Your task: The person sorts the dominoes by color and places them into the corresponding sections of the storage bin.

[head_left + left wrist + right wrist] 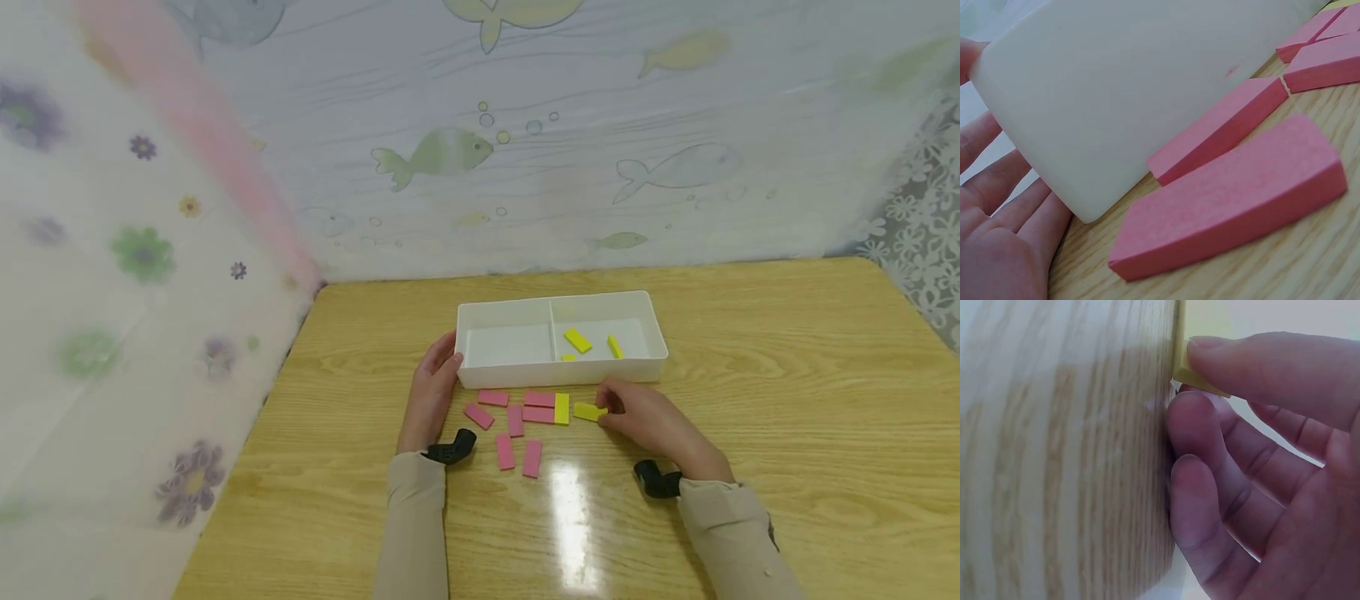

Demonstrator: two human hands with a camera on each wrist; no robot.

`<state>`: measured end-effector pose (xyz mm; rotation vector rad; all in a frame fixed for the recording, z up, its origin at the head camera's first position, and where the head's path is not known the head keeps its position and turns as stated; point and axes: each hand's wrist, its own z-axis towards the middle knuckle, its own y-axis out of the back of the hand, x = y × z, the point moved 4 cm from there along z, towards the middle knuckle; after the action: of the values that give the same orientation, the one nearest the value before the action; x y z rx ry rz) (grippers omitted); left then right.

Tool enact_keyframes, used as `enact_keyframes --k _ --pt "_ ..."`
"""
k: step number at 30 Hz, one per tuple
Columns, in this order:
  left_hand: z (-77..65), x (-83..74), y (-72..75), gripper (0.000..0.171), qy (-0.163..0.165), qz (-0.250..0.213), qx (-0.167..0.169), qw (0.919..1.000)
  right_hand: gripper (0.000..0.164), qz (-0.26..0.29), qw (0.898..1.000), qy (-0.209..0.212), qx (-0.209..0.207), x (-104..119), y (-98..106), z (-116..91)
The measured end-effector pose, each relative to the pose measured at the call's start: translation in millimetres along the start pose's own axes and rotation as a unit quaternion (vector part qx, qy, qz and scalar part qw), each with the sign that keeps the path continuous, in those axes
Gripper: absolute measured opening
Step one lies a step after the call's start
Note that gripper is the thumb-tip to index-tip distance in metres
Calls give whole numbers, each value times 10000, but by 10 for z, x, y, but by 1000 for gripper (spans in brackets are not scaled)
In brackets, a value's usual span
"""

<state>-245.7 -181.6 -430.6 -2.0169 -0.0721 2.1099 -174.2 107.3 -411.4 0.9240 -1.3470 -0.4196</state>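
A white two-compartment box (495, 377) stands on the table, with three yellow blocks, one of them a flat piece (577, 340), in its right compartment. My left hand (432, 388) rests against the box's left end, its thumb at the front corner and its fingers fairly straight along the end wall. Between thumb and fingers, my right hand (637, 414) pinches one end of a yellow block (588, 412), low at the tabletop in front of the box. Just left of that block, another yellow block (562, 408) lies against two pink blocks (538, 414).
Several more pink blocks, including a slanted one (479, 416) and a nearer one (532, 459), lie loose between my hands. The wooden table (787, 375) extends to both sides. Behind it hangs a fish-patterned wall covering (540, 208).
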Motion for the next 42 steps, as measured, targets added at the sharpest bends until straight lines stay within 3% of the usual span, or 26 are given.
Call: enact_keyframes --k 9,20,34,42 --pt "-6 0 10 48 -9 48 -31 10000 8 -169 9996 165 -137 1 -2 4" --pt "-16 5 20 51 -14 -106 -22 9999 5 -184 9995 270 30 14 -6 26" --pt "-17 15 13 50 -91 87 51 9999 6 8 9998 -97 199 -32 -34 14" --pt "-3 12 9 55 -80 52 45 9999 10 -74 9999 -18 83 -40 -34 20"
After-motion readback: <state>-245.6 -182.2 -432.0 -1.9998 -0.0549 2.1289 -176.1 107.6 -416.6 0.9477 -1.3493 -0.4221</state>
